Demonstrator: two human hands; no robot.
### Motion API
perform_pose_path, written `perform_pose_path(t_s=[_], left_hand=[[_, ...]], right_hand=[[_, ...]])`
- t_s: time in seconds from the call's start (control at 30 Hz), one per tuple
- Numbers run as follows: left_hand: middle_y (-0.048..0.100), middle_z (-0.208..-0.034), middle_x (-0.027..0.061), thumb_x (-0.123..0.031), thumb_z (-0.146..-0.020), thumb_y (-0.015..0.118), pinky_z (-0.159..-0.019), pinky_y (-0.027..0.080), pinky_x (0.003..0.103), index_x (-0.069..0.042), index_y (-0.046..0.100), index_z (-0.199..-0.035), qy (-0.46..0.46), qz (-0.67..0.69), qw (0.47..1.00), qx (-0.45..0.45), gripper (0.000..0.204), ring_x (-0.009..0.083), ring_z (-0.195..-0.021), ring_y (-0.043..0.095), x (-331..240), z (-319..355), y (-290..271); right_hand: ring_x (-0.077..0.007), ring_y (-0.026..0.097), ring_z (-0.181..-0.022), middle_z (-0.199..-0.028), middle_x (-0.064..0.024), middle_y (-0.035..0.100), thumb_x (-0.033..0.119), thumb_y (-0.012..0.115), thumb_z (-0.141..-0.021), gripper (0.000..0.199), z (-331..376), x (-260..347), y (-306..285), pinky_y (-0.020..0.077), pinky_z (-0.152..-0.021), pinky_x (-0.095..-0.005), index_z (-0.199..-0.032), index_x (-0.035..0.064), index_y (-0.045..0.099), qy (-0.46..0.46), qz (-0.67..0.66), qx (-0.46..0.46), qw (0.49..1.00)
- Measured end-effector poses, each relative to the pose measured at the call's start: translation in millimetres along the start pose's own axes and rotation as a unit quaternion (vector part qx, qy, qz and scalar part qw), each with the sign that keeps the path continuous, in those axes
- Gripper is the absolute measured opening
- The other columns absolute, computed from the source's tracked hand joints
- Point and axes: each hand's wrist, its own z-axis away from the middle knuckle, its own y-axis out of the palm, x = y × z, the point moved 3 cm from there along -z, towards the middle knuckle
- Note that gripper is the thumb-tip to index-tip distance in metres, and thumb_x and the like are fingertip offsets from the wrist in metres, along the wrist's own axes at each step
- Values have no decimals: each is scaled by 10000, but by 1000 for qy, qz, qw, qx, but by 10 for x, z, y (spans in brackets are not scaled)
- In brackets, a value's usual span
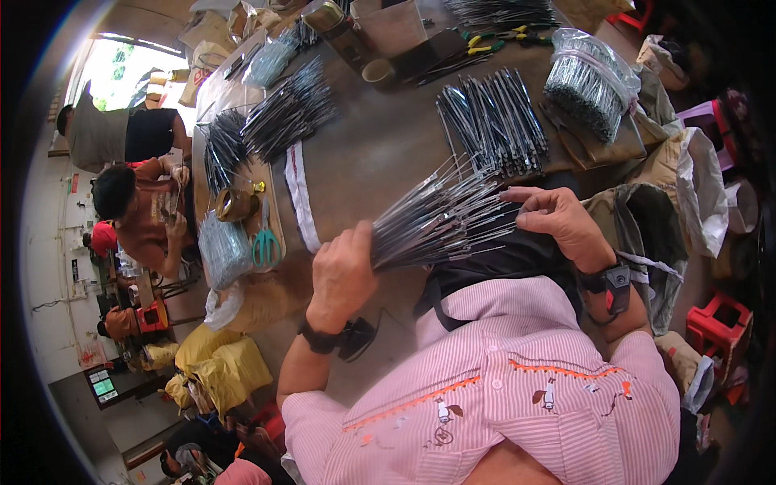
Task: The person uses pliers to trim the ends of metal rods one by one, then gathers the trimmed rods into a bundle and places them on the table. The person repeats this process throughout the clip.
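Left hand [343, 271]: fist clamped round the fanned bundle of thin metal rods [440, 222].
Right hand [558, 218]: fingers curled on the bundle's far tips.
Open room: bare worktop [372, 162] just beyond both hands; rod pile [493, 121] further on.

The person's left hand [343, 271] is raised at seven o'clock, fingers curled shut in a fist-like grip, back of the hand to the camera, a dark band on its wrist. The right hand [554, 218], at three o'clock, extends its fingers leftward, palm down, wrist strapped too.
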Motion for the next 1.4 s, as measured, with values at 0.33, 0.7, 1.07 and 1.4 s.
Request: perform_pose_path(t_s=[0.33,0.7,1.07,1.4], left_hand=[[567,-824,117,0,-600,728,-662,470,414,-35,522,-1175,23,-14,999,-27,612,330,-737,595,-26,-47,-31],[578,-848,126,-2,-567,773,-684,478,414,-29,514,-1195,24,-19,999,-23,679,336,-770,601,-16,-34,-18],[588,-853,125,-34,-564,808,-703,487,421,-26,512,-1205,9,-6,1000,-1,706,342,-780,608,29,40,-24],[606,-877,136,-52,-555,829,-711,493,421,-21,512,-1208,-9,30,1000,1,726,348,-802,620,64,111,-48]], right_hand=[[-237,523,-1221,-1268,-149,604,162,769,-780,198,120,147,-29,377,-1029,-342,-911,16,738,-188,167,-100,963],[-294,487,-1266,-1278,-144,597,171,790,-756,199,-11,74,210,351,-1078,-389,-917,60,756,-217,217,-87,948],[-328,412,-1334,-1321,-157,548,90,756,-775,104,-56,72,329,316,-1102,-418,-852,35,711,-293,264,-70,916],[-276,549,-1152,-1298,-166,542,77,725,-810,143,-28,188,289,438,-961,-340,-891,-21,657,-270,233,-69,932]])
